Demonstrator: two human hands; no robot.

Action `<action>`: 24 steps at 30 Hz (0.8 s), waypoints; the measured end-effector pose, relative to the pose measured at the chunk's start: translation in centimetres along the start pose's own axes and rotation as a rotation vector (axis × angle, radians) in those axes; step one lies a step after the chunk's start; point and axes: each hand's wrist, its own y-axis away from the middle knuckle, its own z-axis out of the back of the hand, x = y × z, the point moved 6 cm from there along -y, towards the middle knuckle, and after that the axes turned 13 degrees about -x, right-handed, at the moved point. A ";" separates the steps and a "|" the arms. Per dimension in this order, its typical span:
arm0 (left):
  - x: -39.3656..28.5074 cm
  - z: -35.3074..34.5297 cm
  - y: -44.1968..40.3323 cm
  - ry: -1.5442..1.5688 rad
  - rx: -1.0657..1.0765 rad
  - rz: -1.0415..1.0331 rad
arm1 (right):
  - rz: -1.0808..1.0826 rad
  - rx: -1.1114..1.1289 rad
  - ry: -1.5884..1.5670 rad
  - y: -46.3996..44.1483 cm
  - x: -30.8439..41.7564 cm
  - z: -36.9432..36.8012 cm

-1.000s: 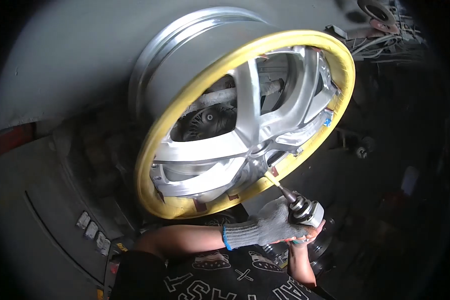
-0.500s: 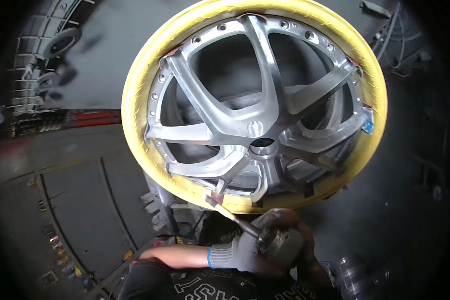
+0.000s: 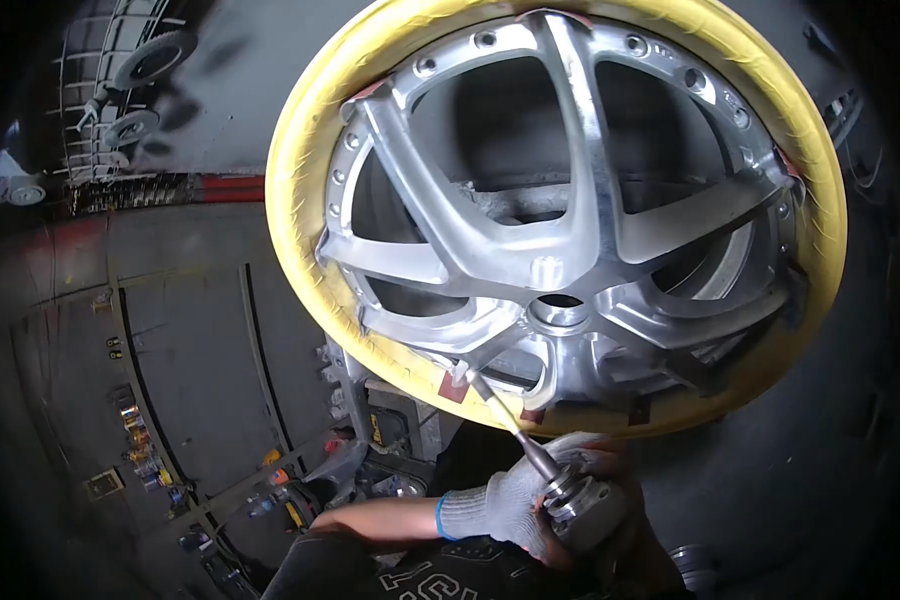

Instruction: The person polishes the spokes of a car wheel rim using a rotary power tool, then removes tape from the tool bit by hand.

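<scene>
Just below the big metal wheel [image 3: 580, 235], near the front of the dark shirt [image 3: 420, 575], the person's left hand [image 3: 505, 500] wears a grey glove with a blue cuff [image 3: 439, 518]. Its fingers [image 3: 535, 530] are closed around the power tool [image 3: 582, 508], so the tool lies right against them. The right hand [image 3: 620, 525] is on the far side of the tool, mostly in shadow; I cannot tell how its fingers are set.

From the tool, a thin shaft [image 3: 518, 434] slants up and leftward, crossing in front of the yellow edging [image 3: 305, 215] of the wheel. Its tip [image 3: 473, 378] is at the wheel's lower left, by the end of a spoke; whether it touches, I cannot tell. The wheel's underside is close above the glove, its face tilted toward the person, with a round hole [image 3: 558, 311] at the centre. The glove and tool partly block the view of the right hand.

Off to the upper left, small discs [image 3: 154, 58] hang by a wire rack [image 3: 80, 100], above a red bar [image 3: 235, 188]. Small bottles [image 3: 142, 452] stand farther down that side.

I count one wheel, one tool, two hands and three brown patches [image 3: 454, 387] along the lower edging.
</scene>
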 end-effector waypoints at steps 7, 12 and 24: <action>-0.8 1.7 1.1 0.145 0.090 0.256 | 0.269 0.203 0.317 0.7 -1.6 1.5; 3.7 4.4 4.0 0.281 -0.135 0.331 | 0.450 -0.015 0.349 0.8 2.7 -2.1; 2.0 6.4 4.3 -0.180 -0.157 0.247 | 0.318 -0.114 0.498 -0.2 2.5 -2.6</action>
